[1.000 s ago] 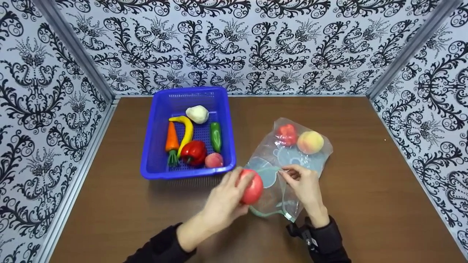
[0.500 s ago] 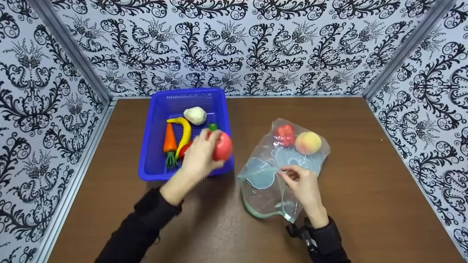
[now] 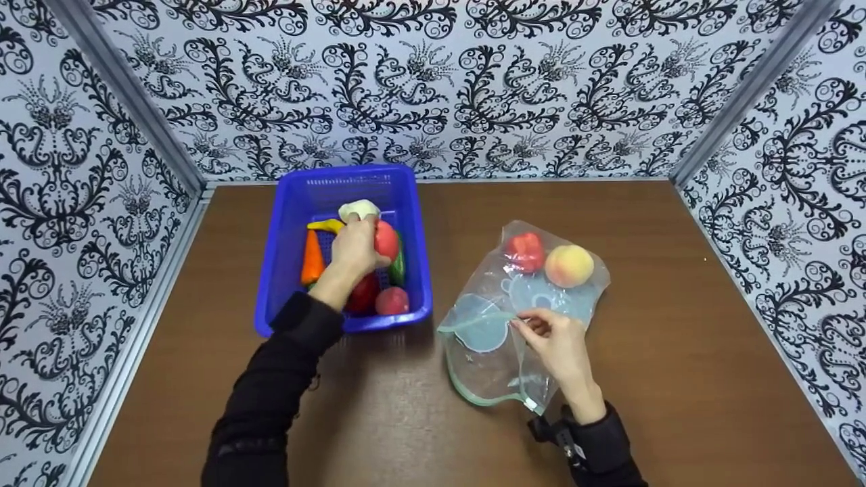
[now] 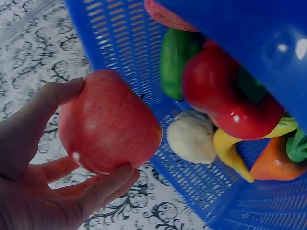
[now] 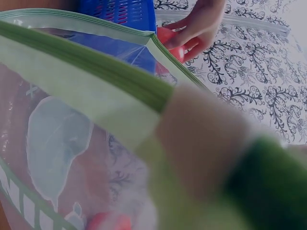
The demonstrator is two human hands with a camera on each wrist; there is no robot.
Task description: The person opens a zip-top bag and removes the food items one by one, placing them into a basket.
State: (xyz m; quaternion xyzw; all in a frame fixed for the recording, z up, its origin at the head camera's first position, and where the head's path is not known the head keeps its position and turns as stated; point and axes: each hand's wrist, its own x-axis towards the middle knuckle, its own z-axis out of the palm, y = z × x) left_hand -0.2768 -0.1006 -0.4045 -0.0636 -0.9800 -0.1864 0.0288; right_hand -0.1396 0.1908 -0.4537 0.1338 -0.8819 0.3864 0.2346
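My left hand (image 3: 356, 249) holds a red apple (image 3: 386, 242) over the blue basket (image 3: 425, 270). In the left wrist view, the thumb and fingers are curved around the apple (image 4: 110, 124), and a white garlic bulb (image 4: 192, 136) lies beyond it. On the right, my right hand (image 3: 560, 345) pinches the upper edge of a clear zip bag (image 3: 480, 375) with thumb and forefinger. The bag's green-rimmed mouth gapes toward me. Inside its far end are a yellow-red peach (image 3: 570, 266) and a lobed red pepper (image 3: 526, 251).
In the basket also lie a carrot (image 3: 312, 257), a banana (image 3: 327, 226), a red bell pepper (image 3: 363, 295), a small pink peach (image 3: 392, 301) and a long green vegetable (image 3: 398, 264). Patterned walls (image 3: 433, 88) enclose the brown table (image 3: 379, 419) at the back and sides.
My left hand has carried the apple from beside the bag's mouth leftward and away from me, over the basket. The right hand keeps its pinch on the bag, nearly still.
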